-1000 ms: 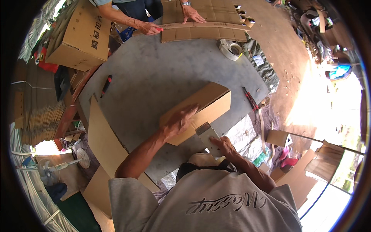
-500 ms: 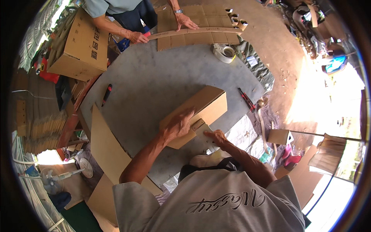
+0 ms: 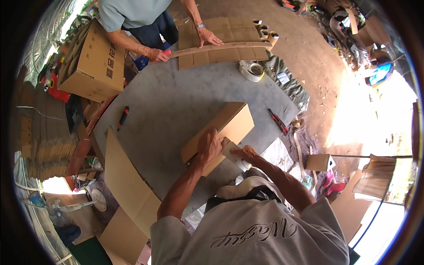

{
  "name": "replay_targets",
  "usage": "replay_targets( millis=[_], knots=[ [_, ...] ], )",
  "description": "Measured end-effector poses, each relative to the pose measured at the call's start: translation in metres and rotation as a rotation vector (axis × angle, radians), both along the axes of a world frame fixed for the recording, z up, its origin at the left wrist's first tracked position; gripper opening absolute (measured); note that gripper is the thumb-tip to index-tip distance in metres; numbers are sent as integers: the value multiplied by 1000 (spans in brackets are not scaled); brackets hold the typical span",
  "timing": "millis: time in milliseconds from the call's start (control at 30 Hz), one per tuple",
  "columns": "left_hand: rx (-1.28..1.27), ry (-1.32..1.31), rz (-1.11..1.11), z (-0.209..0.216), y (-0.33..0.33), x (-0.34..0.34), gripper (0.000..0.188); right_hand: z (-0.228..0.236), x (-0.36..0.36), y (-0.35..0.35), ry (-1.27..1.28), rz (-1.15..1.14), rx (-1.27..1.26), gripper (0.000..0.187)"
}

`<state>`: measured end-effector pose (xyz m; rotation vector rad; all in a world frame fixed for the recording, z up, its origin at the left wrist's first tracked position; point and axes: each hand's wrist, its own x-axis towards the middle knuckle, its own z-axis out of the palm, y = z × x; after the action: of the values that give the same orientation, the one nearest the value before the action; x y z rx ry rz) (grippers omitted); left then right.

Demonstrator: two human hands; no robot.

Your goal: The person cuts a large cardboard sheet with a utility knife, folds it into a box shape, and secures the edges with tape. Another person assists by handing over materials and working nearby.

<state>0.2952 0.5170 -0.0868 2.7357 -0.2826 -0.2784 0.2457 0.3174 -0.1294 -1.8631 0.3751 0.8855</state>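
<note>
A brown cardboard box (image 3: pixel 234 123) lies slanting on the grey table in front of me. Bent over its upper near edge, my left hand (image 3: pixel 210 145) has its fingers curled against the cardboard. My right hand (image 3: pixel 247 154) is closed on a pale roll, which looks like a tape roll (image 3: pixel 234 155), against the box's near side. The brown end of this roll lies close to my left fingertips, which are partly hidden.
Across the grey table (image 3: pixel 154 97), a co-worker's hands press a long brown strip (image 3: pixel 221 47) onto flattened cardboard (image 3: pixel 238 28). A white tape roll (image 3: pixel 251 70), a red-and-black cutter (image 3: pixel 278 122) and a dark knife (image 3: pixel 123 118) lie around. A bent cardboard sheet (image 3: pixel 128 172) leans at left.
My left hand has curled from lying flatter on the box and shifted toward the pale roll's end. The head view has shifted slightly. The co-worker's hands stay on the strip.
</note>
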Motion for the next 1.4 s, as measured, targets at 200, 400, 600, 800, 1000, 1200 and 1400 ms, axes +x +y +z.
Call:
replay_targets(
  millis=[200,400,600,800,1000,1200,1400],
  knots=[
    [-75,-20,2,-11,3,4,35,13,-1,-17,-22,67,70,56],
    [-134,-25,-40,-6,9,3,38,-9,-17,-19,-19,66,-22,67],
    [-6,-1,20,2,0,2,47,-3,-6,-6,21,74,-87,60],
    [2,-177,-34,-28,0,1,50,6,7,-8,-14,128,246,42],
    [-59,-242,-42,-21,1,0,48,31,18,4,-137,383,172,29],
    [-112,-240,-106,-11,-5,0,50,-24,43,0,-461,785,128,35],
    [2,-267,-73,-14,7,0,53,-11,16,31,148,509,-615,29]
  ],
)
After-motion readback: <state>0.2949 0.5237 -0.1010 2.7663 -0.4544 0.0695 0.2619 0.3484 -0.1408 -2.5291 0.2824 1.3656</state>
